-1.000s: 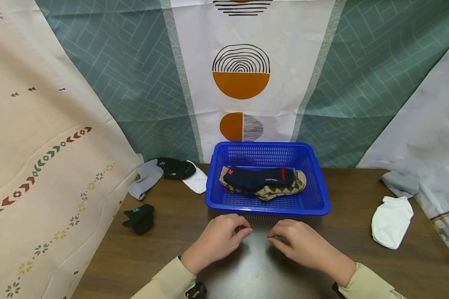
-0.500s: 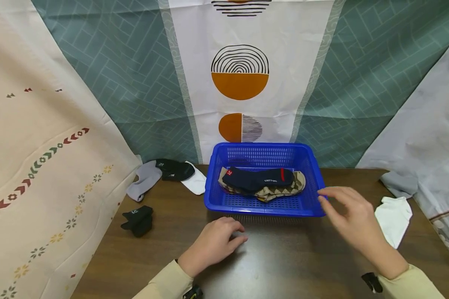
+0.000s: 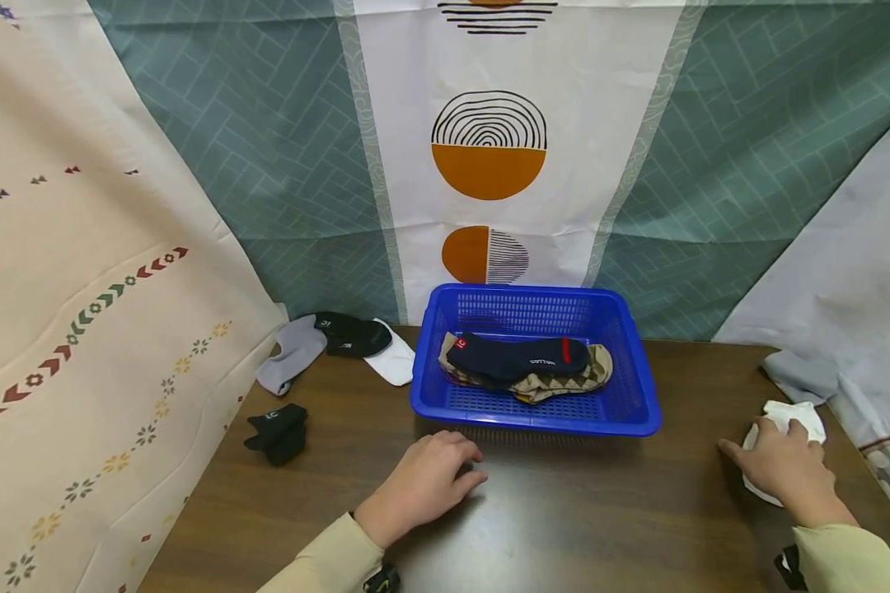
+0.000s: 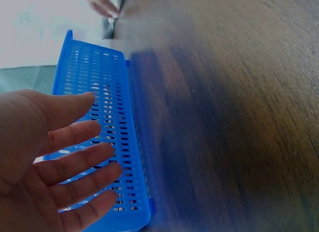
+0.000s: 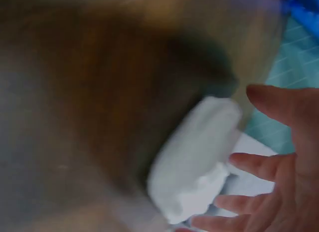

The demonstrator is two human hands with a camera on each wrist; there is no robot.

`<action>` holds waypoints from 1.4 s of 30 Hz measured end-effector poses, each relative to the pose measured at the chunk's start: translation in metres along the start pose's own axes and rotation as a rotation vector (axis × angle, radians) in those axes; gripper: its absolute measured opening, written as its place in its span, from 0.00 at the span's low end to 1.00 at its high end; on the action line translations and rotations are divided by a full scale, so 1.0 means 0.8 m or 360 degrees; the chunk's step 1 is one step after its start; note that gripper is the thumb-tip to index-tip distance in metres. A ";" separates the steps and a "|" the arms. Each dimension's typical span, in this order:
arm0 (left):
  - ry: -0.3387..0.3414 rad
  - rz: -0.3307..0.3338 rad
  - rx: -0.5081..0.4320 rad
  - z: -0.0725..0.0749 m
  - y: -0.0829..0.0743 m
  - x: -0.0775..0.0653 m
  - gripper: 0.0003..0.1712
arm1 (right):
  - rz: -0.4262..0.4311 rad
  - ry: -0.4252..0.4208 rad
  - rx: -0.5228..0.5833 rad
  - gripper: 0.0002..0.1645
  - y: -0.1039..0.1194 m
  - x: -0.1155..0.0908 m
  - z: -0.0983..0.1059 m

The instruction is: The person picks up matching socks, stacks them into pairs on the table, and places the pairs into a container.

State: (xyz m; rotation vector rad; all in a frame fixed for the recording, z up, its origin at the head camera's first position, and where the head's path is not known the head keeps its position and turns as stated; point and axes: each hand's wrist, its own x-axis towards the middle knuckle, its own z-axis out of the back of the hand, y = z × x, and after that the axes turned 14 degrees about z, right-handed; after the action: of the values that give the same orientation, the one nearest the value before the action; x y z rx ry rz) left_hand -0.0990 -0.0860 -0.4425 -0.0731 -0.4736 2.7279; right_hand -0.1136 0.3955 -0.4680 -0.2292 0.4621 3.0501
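My right hand (image 3: 782,468) is over a white sock (image 3: 807,418) at the table's right side, fingers spread and thumb apart. In the right wrist view the white sock (image 5: 192,157) lies beside the fingertips, with no finger curled round it. My left hand (image 3: 426,476) stays in front of the blue basket (image 3: 534,424), holding nothing; its loosely bent fingers show before the basket wall (image 4: 112,122) in the left wrist view. Inside the basket a navy sock (image 3: 515,357) with red marks lies on a beige patterned sock (image 3: 601,368).
A grey sock (image 3: 801,375) lies behind the white one, by the curtain. At the left are a light grey sock (image 3: 292,350), a black sock (image 3: 352,336), another white sock (image 3: 395,360) and a dark bunched sock (image 3: 278,434). Fabric curtains border the brown table (image 3: 586,511).
My right hand has moved right, from in front of the basket, past its right corner, to the white sock, and its fingers have spread. The left hand has barely moved, its fingers slightly looser.
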 end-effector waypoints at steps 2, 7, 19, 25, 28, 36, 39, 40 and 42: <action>0.0008 0.0000 0.0008 -0.001 0.001 -0.001 0.15 | 0.0023 0.0066 -0.0003 0.58 -0.008 0.000 -0.006; 0.0015 -0.0013 0.0003 -0.004 0.002 -0.001 0.13 | 0.0192 -0.0005 -0.0096 0.48 -0.009 0.000 -0.016; 0.0005 -0.0068 0.0039 -0.007 0.002 -0.003 0.12 | 0.0432 -0.0279 -0.0054 0.16 0.058 -0.020 -0.028; 0.0070 -0.0049 0.0002 -0.005 -0.001 -0.005 0.12 | 0.0644 -0.0247 0.0038 0.08 0.117 -0.027 -0.045; 0.0158 -0.0032 -0.0045 -0.004 -0.006 -0.005 0.12 | 0.0858 -0.0193 0.0123 0.10 0.155 -0.035 -0.057; 0.0176 -0.0074 -0.0099 -0.001 -0.032 -0.005 0.11 | 0.1296 -0.0137 0.0583 0.14 0.238 -0.057 -0.060; 0.0238 -0.0061 -0.0222 0.001 -0.043 -0.004 0.09 | 0.1392 -0.0197 0.0762 0.16 0.263 -0.066 -0.057; 0.0259 -0.0057 -0.0292 0.002 -0.045 -0.004 0.09 | 0.1441 -0.0235 0.0804 0.16 0.270 -0.068 -0.057; 0.0303 -0.0037 -0.0469 0.005 -0.049 -0.003 0.11 | 0.1534 -0.0315 0.0865 0.16 0.281 -0.071 -0.059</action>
State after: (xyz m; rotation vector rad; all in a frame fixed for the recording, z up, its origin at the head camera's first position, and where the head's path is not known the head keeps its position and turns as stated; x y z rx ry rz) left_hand -0.0836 -0.0535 -0.4258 -0.3967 -0.8087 2.5752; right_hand -0.0666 0.1651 -0.4384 0.4497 1.7767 3.5081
